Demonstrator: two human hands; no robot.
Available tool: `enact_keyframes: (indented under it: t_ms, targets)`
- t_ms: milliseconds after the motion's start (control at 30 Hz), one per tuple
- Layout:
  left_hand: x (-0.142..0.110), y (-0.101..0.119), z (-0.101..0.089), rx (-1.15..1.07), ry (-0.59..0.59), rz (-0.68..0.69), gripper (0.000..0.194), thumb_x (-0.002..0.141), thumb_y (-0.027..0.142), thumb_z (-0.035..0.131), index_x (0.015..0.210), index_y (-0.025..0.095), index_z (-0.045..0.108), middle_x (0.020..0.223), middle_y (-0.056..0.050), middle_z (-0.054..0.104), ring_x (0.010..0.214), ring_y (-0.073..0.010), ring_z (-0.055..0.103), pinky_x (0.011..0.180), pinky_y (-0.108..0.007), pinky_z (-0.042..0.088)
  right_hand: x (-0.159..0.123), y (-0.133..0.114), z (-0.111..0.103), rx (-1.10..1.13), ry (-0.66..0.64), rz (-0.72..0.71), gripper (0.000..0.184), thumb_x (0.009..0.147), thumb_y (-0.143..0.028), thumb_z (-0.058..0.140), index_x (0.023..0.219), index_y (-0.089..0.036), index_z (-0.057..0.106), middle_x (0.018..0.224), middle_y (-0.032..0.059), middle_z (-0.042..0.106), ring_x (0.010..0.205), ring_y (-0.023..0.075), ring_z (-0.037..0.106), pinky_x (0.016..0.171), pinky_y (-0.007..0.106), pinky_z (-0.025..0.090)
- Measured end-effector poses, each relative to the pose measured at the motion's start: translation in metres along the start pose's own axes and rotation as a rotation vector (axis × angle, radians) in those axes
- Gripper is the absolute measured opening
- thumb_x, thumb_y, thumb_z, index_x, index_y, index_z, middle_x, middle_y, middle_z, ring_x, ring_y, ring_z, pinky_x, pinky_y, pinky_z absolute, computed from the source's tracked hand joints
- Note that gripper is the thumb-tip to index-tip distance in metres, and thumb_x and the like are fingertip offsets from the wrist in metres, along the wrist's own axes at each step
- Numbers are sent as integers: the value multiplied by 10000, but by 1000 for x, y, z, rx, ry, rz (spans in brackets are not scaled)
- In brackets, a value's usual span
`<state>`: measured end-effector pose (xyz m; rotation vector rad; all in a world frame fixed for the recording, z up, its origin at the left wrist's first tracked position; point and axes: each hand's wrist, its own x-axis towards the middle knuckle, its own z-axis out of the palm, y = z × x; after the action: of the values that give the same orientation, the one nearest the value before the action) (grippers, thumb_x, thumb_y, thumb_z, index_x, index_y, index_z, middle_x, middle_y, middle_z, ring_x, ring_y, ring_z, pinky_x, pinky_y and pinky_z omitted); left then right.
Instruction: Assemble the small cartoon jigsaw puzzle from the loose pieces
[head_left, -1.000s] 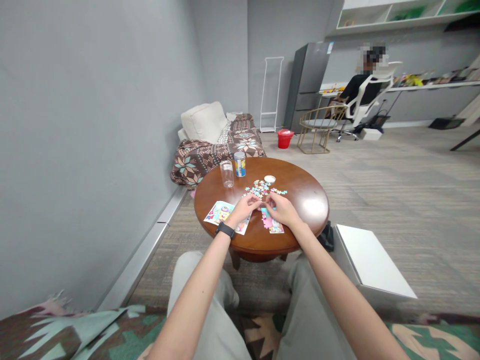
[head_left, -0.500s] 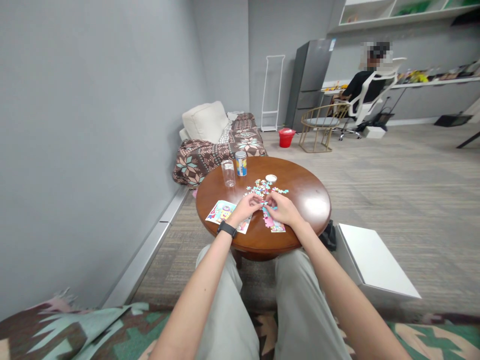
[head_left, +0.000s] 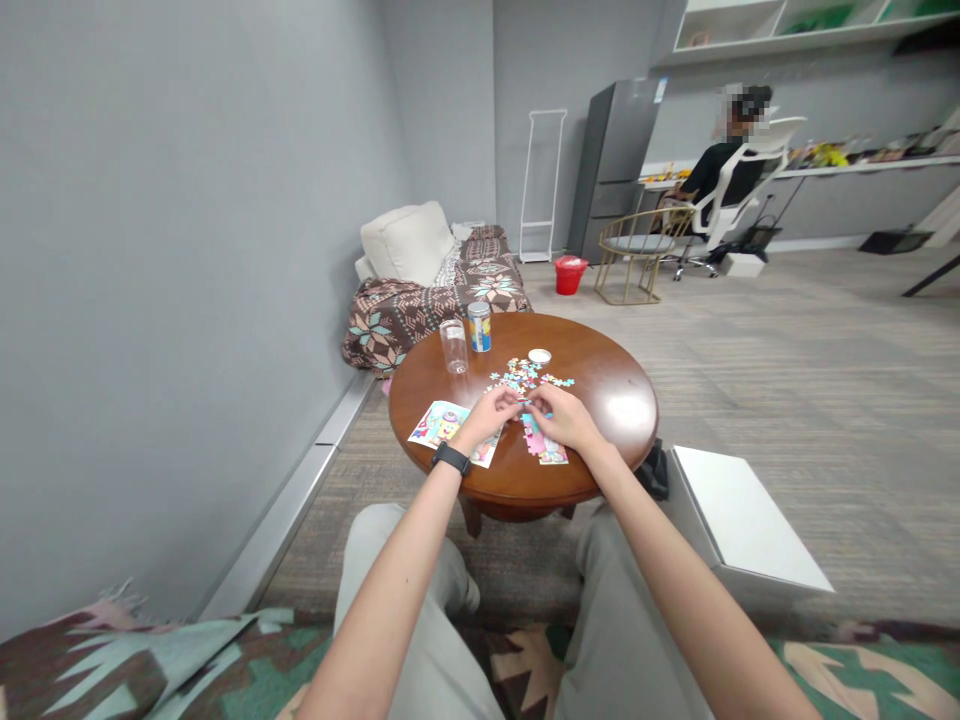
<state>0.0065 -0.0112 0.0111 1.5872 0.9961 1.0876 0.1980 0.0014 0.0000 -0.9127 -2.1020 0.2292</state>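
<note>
My left hand (head_left: 492, 414), with a black watch at its wrist, is closed in a pinch over the round table. My right hand (head_left: 564, 416) faces it, thumb and forefinger also pinched. A small puzzle piece (head_left: 525, 401) shows between the fingertips of both hands, partly hidden by them. Under my right hand lies a joined section of jigsaw (head_left: 534, 437) in pink, blue and white. Loose puzzle pieces (head_left: 517, 374) are heaped just beyond my fingers. A printed picture sheet (head_left: 439, 424) with a yellow cartoon figure lies left of and partly beneath my left forearm.
On the brown table (head_left: 600, 350) stand a clear glass (head_left: 454, 347) and a blue-and-yellow can (head_left: 479, 329), with a round white lid (head_left: 539, 356) nearby. A white box (head_left: 750, 515) is on the floor at right. Farther back, a person sits in a white chair (head_left: 731, 190).
My knees have spread apart, showing more floor beneath the table. Both hands stay together at nearly the same spot. The view has shifted slightly.
</note>
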Motion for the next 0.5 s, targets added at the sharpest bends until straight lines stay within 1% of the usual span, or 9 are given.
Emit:
enact_keyframes:
  t_ms: [133, 200, 300, 400, 500]
  targets:
    - [2, -3, 0, 3, 0, -9, 340, 779, 437, 766, 861, 156, 592, 739, 14, 624, 693, -127, 616, 708, -264, 482, 1, -1, 0, -8, -1, 0, 82, 897, -226, 538, 819, -228, 563, 767, 19, 600, 696, 170, 559, 661, 285, 438]
    - [2, -3, 1, 9, 15, -10, 355, 774, 458, 766, 845, 153, 599, 752, 9, 630, 693, -126, 611, 701, -263, 478, 1, -2, 0, 1, -4, 2, 80, 893, -218, 537, 816, -227, 557, 768, 17, 601, 696, 169, 559, 662, 285, 438]
    - [2, 0, 2, 28, 20, -13, 375, 785, 502, 744, 829, 157, 606, 725, 14, 620, 676, -125, 594, 688, -261, 468, 0, -4, -1, 16, -8, 18, 26, 878, -212, 552, 883, -226, 575, 749, 5, 597, 689, 169, 563, 665, 284, 442]
    - [1, 3, 2, 58, 3, -7, 390, 819, 543, 694, 796, 165, 603, 671, 20, 602, 656, -129, 580, 691, -267, 459, 0, -4, -2, 24, -18, 38, 57, 881, -223, 563, 933, -224, 587, 734, -2, 597, 683, 170, 573, 666, 285, 446]
    - [1, 4, 1, 72, 7, 4, 407, 838, 567, 659, 768, 170, 595, 648, 19, 590, 650, -135, 573, 696, -275, 455, 0, -3, -2, 27, -26, 27, 121, 900, -235, 552, 1008, -216, 603, 755, 7, 607, 689, 174, 581, 681, 291, 460]
